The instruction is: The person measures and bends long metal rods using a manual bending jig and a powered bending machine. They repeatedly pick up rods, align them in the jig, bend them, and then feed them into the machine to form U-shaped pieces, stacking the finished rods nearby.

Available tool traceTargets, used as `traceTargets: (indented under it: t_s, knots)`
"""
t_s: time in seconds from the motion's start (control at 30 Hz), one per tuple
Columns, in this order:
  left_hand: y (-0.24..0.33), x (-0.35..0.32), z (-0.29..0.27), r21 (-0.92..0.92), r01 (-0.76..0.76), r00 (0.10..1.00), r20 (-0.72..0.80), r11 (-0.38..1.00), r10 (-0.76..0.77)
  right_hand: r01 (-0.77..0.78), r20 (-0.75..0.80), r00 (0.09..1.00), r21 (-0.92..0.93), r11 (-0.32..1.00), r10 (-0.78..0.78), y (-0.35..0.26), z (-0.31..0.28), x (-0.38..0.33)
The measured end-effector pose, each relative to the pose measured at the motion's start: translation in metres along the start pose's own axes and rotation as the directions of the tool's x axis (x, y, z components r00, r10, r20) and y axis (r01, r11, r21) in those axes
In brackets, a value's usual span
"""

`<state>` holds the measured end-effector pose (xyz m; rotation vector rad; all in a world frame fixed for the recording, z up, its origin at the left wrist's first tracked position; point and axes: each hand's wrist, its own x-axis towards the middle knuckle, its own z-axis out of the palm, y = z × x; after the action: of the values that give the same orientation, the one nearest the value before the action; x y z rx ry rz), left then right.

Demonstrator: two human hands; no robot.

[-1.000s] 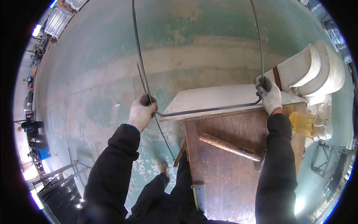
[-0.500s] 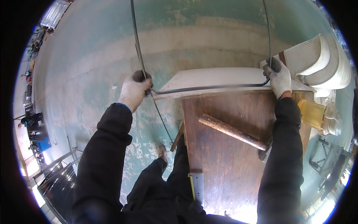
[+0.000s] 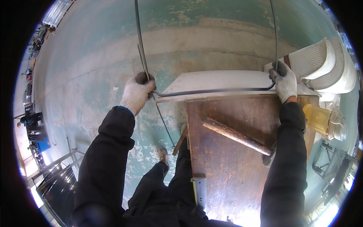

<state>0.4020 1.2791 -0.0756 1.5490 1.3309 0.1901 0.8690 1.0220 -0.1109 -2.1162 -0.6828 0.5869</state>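
Note:
A dark steel rod [image 3: 211, 91], bent into a U shape, runs across the far edge of a wooden workbench [image 3: 223, 159], with both of its ends going up and away. My left hand [image 3: 138, 93], in a white knit glove, grips the rod's left bend beside the bench. My right hand [image 3: 284, 81], gloved too, grips the right bend. Under the rod lies a pale board [image 3: 223, 81].
A hammer with a wooden handle [image 3: 238, 138] lies on the bench between my arms. A yellowish plastic bottle [image 3: 321, 120] and stacked white ribbed covers [image 3: 325, 64] sit at the right. A thin wire [image 3: 162, 121] hangs by my legs above a worn green floor [image 3: 87, 87].
Both hands have lifted the bent rod a little farther from me along the bench's far edge. The grip on both bends is unchanged.

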Motion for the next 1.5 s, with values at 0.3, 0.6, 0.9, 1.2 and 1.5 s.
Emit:
traceTargets:
  t_s: [0.3,0.6,0.9,1.2,1.5]
  knots:
    - [0.003,0.002,0.003,-0.014,-0.018,1.0,0.009,1.0,0.018,-0.014,-0.06,0.998,-0.037,0.999,0.012,-0.005,0.002,0.0]
    - [0.0,0.001,0.003,-0.03,0.005,1.0,0.022,1.0,-0.004,0.005,-0.088,0.996,-0.063,0.998,-0.011,0.004,0.003,0.0]
    - [-0.002,0.005,0.003,-0.032,0.02,1.0,0.009,0.999,-0.02,0.062,-0.079,0.994,-0.211,0.976,-0.08,0.001,-0.001,0.003]
    - [0.003,0.001,0.005,-0.029,0.031,1.0,0.002,0.999,-0.031,-0.032,-0.073,0.997,-0.127,0.991,0.023,-0.005,0.001,0.0]
    - [0.001,-0.001,0.005,-0.039,0.012,1.0,-0.022,0.999,-0.012,-0.023,-0.083,0.996,-0.08,0.996,0.017,-0.004,0.003,-0.004]
